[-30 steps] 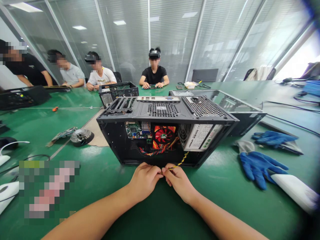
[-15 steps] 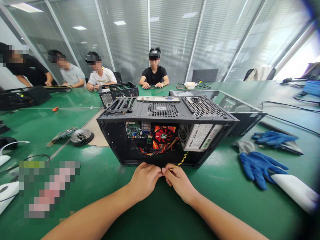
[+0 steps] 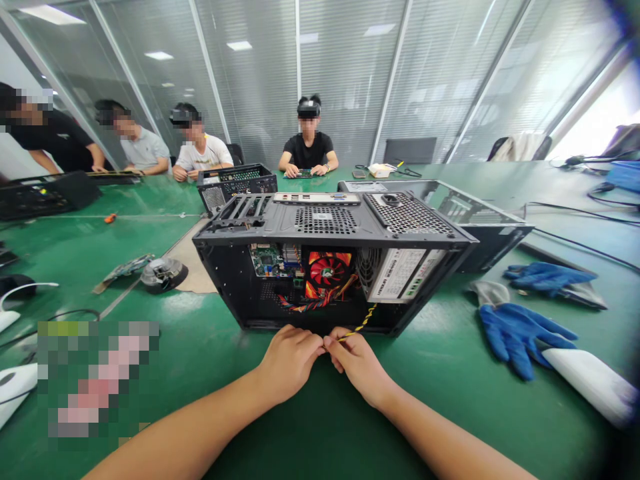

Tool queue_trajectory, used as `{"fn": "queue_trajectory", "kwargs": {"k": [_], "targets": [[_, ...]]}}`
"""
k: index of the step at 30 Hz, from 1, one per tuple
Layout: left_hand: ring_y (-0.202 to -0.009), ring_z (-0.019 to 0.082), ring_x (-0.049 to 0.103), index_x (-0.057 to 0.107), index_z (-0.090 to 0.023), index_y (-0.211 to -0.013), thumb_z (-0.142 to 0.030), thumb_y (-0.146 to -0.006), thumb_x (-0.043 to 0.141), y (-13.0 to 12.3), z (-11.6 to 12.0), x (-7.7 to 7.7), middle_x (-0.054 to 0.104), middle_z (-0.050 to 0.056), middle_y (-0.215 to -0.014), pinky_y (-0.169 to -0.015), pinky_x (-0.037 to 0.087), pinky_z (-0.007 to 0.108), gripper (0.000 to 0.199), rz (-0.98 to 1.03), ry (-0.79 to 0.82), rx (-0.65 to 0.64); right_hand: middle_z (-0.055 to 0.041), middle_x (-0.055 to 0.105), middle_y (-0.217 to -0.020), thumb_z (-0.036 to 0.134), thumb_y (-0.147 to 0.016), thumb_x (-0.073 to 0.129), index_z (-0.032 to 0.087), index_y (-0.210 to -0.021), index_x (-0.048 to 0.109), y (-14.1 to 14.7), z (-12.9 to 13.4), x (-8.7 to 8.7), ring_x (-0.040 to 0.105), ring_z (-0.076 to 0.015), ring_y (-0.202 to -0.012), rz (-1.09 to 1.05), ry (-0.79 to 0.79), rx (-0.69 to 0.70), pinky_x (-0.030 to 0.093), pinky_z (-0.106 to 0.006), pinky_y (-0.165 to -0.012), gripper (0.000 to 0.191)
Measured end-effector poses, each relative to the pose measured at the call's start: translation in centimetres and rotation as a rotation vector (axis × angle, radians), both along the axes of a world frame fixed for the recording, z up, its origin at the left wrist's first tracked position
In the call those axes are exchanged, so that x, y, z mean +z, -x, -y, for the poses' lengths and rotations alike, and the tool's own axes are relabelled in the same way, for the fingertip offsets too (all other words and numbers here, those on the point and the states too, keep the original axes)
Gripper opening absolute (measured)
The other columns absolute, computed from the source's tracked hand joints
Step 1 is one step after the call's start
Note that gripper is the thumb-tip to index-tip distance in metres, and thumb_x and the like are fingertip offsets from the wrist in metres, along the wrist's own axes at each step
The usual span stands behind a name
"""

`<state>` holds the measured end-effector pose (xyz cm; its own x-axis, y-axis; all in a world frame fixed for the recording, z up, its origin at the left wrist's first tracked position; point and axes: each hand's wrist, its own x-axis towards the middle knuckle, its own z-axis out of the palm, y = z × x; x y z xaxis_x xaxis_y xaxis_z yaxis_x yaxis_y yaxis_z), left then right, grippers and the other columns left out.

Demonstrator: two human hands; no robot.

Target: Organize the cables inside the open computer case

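Note:
An open black computer case (image 3: 290, 230) stands on the green table, its inside facing me. A red fan (image 3: 329, 268), a circuit board (image 3: 270, 259) and a labelled power supply (image 3: 403, 275) show inside. From below the power supply runs a twisted yellow and black cable (image 3: 369, 316). My right hand (image 3: 357, 357) pinches this cable in front of the case. My left hand (image 3: 291, 360) is closed at the cable's near end, fingertips meeting those of my right hand; the cable's tip is hidden between them.
Blue gloves (image 3: 517, 330) and a white device (image 3: 590, 380) lie at the right. Left of the case sits a round metal part (image 3: 163, 273). Another case (image 3: 480, 220) stands behind. Several people sit or lean at the table's far side, one (image 3: 309, 150) handling a circuit board.

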<state>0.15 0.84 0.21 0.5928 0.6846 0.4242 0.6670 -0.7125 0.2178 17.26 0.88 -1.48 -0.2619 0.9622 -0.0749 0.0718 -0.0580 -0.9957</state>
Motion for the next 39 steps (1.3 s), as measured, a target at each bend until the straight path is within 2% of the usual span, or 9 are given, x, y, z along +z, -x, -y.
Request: {"fn": "queue_trajectory", "kwargs": {"k": [12, 25, 34, 39], "targets": [[-0.064, 0.016, 0.058, 0.06, -0.018, -0.081, -0.026, -0.101, 0.039, 0.16, -0.08, -0.17, 0.063, 0.002, -0.068, -0.065, 0.04, 0.031, 0.03, 0.051, -0.011, 0.013, 0.0056, 0.044, -0.052, 0.055, -0.082, 0.063, 0.019, -0.067, 0.052, 0.0, 0.04, 0.13, 0.043, -0.0103, -0.047, -0.059, 0.015, -0.017, 0.033, -0.023, -0.046, 0.04], [-0.067, 0.017, 0.059, 0.057, -0.019, -0.081, -0.019, -0.099, 0.038, 0.0, 0.04, -0.06, 0.064, 0.002, -0.072, -0.066, 0.041, 0.031, 0.026, 0.008, 0.053, 0.05, 0.0049, 0.045, -0.054, 0.054, -0.08, 0.066, 0.019, -0.069, 0.055, 0.02, 0.14, 0.5, 0.043, -0.0112, -0.05, -0.123, 0.036, -0.038, 0.034, -0.025, -0.049, 0.039], [-0.07, 0.017, 0.06, 0.06, -0.018, -0.088, -0.022, -0.099, 0.043, 0.16, 0.13, -0.54, 0.065, 0.002, -0.076, -0.069, 0.044, 0.031, 0.02, 0.079, 0.082, 0.032, 0.0062, 0.043, -0.053, 0.053, -0.08, 0.067, 0.02, -0.07, 0.053, 0.05, 0.09, 0.56, 0.04, -0.0108, -0.05, -0.177, 0.04, -0.055, 0.033, -0.025, -0.05, 0.037], [-0.068, 0.017, 0.059, 0.06, -0.018, -0.088, -0.027, -0.097, 0.049, 0.24, 0.16, -0.8, 0.065, 0.002, -0.074, -0.069, 0.044, 0.032, 0.017, 0.083, 0.015, 0.035, 0.0068, 0.042, -0.049, 0.054, -0.081, 0.065, 0.021, -0.067, 0.05, 0.06, 0.06, 0.38, 0.038, -0.0108, -0.048, -0.114, 0.016, -0.078, 0.03, -0.025, -0.048, 0.039]]}}
